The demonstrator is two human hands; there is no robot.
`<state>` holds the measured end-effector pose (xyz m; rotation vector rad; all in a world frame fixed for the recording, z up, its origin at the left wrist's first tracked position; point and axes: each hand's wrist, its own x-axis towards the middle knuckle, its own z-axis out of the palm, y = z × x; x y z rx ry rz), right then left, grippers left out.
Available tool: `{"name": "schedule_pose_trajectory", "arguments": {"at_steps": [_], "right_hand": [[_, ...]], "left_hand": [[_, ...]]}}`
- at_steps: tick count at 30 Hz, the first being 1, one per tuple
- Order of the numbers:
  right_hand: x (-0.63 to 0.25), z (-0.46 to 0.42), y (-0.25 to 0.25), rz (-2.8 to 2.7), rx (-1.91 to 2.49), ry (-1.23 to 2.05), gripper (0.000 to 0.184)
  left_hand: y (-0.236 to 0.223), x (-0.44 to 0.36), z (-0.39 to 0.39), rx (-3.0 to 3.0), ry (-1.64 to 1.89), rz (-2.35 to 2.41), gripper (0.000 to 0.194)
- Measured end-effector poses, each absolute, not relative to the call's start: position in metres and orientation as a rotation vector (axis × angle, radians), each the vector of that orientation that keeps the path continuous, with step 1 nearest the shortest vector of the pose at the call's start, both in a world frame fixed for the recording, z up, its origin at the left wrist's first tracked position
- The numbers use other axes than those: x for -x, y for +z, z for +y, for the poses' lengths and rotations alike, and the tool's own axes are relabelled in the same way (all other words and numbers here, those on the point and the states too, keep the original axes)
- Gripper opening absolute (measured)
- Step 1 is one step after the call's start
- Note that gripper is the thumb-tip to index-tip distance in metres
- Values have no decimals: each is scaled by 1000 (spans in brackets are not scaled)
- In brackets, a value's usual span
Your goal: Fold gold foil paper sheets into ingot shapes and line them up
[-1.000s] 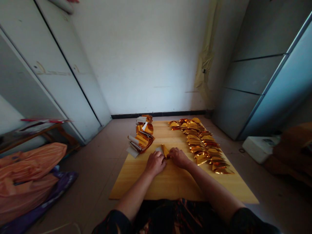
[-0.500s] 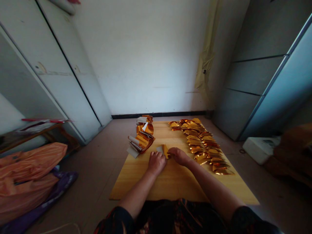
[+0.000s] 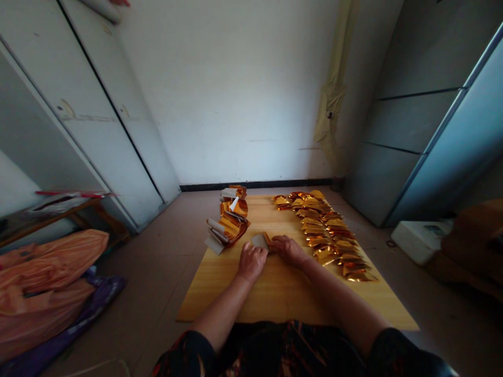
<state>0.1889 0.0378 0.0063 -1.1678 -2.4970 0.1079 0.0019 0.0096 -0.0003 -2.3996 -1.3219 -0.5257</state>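
We start at the lower edge of the frame, where the person's dark patterned sleeves are cut off and both forearms reach forward onto a light wooden worktop. Open room lies on the bare wood between the near edge and the hands.

The foil piece, gold with a pale back, sits at the centre of the worktop between the hands. The left hand lies knuckles up, its fingers curled against the pale end of the piece; we cannot tell whether they grip it. The right hand is almost closed, with its fingers pressed on the gold end and holding it against the wood.

Just beyond the left hand, a heap of curled gold foil strips occupies the far left of the worktop. Near the right hand, a long row of folded gold foil pieces runs diagonally from the far edge toward the right corner, narrowing the free room on that side.

Around the worktop, orange plastic sacks and a purple bag lie at lower left. A white box and a brown item sit at right, the latter cut off by the frame. White cabinet doors stand at upper left, and a grey-blue cabinet stands at upper right. The folds inside the foil piece are hidden by the fingers.
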Motion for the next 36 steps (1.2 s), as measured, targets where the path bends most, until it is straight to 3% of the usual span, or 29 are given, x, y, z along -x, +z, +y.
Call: {"name": "schedule_pose_trajectory", "arguments": {"at_steps": [11,20,28,36], "right_hand": [[-185,23,17,-2562,1223,116,29],[-183,21,13,-2696,1018,-27,25],[-183,20,19,-2744,949,-91,26],[-183,19,12,-2595,962,113,23]], "left_hand": [[-1,8,8,2446,-606,-1385,23],[7,24,-2,2644,-638,-1268,16],[9,32,-1,2788,-607,-1154,22],[7,34,-2,2784,-576,-1207,24]]}}
